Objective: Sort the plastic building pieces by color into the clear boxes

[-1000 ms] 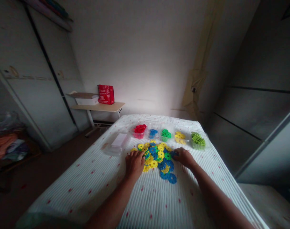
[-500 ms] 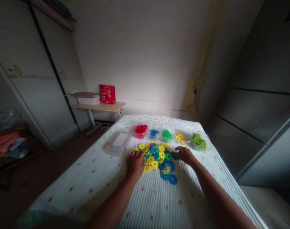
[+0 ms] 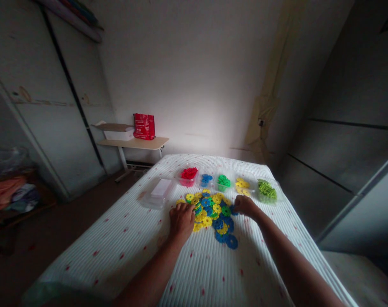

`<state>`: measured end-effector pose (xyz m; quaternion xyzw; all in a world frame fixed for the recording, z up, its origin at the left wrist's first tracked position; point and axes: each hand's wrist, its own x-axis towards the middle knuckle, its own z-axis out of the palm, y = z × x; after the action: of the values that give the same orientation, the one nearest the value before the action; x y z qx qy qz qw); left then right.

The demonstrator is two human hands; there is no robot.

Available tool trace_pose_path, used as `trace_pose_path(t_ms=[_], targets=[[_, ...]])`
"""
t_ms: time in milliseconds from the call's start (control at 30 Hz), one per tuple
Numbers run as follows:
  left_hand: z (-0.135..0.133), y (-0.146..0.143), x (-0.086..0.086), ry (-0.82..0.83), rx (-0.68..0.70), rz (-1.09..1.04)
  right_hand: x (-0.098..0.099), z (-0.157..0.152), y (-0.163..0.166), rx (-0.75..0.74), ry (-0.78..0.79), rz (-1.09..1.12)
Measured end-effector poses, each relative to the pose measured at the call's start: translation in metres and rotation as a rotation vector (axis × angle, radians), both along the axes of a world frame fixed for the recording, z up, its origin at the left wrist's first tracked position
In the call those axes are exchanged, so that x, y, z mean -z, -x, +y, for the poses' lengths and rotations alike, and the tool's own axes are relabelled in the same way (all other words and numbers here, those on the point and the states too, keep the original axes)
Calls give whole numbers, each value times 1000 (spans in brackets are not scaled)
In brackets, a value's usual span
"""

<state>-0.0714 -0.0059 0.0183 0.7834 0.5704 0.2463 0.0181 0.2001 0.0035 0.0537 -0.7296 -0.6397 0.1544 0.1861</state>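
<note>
A loose pile of flower-shaped plastic discs (image 3: pixel 208 210), yellow, blue and green, lies on the bedspread. My left hand (image 3: pixel 182 219) rests at the pile's left edge, its fingers laid loosely over the nearest yellow discs. At the right edge is my right hand (image 3: pixel 245 205), fingers curled together beside a blue disc (image 3: pixel 234 210); what they pinch, if anything, is hidden. Behind the pile stand clear tubs holding red pieces (image 3: pixel 189 173), blue discs (image 3: pixel 206 179), green discs (image 3: pixel 223 181), yellow discs (image 3: pixel 242 184) and light green pieces (image 3: pixel 266 189).
Left of the pile sits a clear plastic container (image 3: pixel 160 192) with a pale rectangle on it. The striped bedspread (image 3: pixel 117 238) has red specks. Beyond it, a small table (image 3: pixel 142 144) carries a red bag (image 3: pixel 144 126) and a white box (image 3: pixel 119 134).
My right hand's fingers, stretched out before, have curled in at the right side of the pile. My left hand has stayed at the left edge.
</note>
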Motion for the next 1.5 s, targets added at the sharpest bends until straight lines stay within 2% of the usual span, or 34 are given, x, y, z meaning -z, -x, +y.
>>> trace_pose_path(t_ms=[100, 167, 267, 367, 500, 800, 1000, 1167, 1333, 1500], targets=[[0, -1, -1, 4, 4, -3, -21, 8, 7, -27, 32, 37], [-1, -1, -1, 4, 10, -7, -38, 19, 17, -33, -2, 56], [-1, -1, -2, 7, 11, -13, -61, 40, 37, -7, -136, 82], [-1, 1, -2, 2, 13, -12, -71, 54, 56, 32, -277, 93], [0, 2, 0, -1, 14, -10, -61, 48, 62, 26, -332, 64], [0, 0, -1, 7, -2, 4, -7, -14, 24, -29, -175, -33], [1, -1, 1, 5, -17, 32, 15, -22, 27, -17, -62, -35], [2, -1, 3, -14, -11, 24, 15, -20, 30, -24, -58, 5], [1, -1, 2, -3, -8, 15, -1, -13, 30, -60, -105, -6], [-1, -1, -2, 23, -11, 18, -14, 8, 50, -158, -105, -40]])
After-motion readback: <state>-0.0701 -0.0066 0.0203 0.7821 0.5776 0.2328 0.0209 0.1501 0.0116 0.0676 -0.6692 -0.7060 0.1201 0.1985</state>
